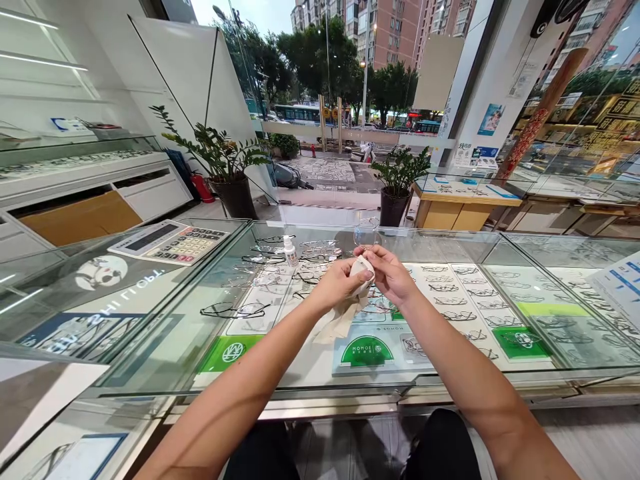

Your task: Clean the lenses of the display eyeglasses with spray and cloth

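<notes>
Above the glass counter, my left hand is closed around a pale wiping cloth, part of which hangs below the fingers. My right hand meets it from the other side, fingers pinched at the cloth's edge. Whatever the right fingers grip is too small and covered to make out. Just beyond the fingertips shows a thin, clear outline, perhaps eyeglasses. A small white spray bottle stands upright to the left of my hands. Several pairs of eyeglasses lie around it on the glass.
The glass display counter holds rows of eyeglasses and green cards. A large calculator lies at left. Beyond the counter stand two potted plants. A printed sheet juts in at right.
</notes>
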Tool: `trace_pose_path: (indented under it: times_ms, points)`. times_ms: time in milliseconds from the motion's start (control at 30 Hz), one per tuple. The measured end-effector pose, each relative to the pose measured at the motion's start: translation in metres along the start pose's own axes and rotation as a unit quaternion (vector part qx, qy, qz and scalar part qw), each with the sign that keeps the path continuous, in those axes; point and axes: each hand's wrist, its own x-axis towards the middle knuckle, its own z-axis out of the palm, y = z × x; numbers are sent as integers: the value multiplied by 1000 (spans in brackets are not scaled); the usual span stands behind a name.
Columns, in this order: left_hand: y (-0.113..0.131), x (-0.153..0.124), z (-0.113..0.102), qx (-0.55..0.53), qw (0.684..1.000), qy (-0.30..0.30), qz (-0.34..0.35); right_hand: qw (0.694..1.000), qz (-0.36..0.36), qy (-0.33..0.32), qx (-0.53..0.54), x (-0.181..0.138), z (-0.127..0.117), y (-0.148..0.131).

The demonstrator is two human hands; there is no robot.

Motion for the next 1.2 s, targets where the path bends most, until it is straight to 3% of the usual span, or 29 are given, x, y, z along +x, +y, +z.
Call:
trace_pose_path:
  times_ms: [433, 833, 1033, 1200]
  points:
    - [6, -6, 3, -18, 1000, -15, 5, 1000, -18, -4, 12, 4, -7, -4]
    - [0, -2, 7, 2, 989, 122, 83, 1000, -18, -2, 7, 0, 0, 6]
    - [0, -1, 1, 62, 988, 95, 106, 1000, -15, 4, 13, 3, -5, 5]
    - [10, -2, -6, 69, 993, -11, 99, 1000, -25, 3, 15, 6, -8, -1]
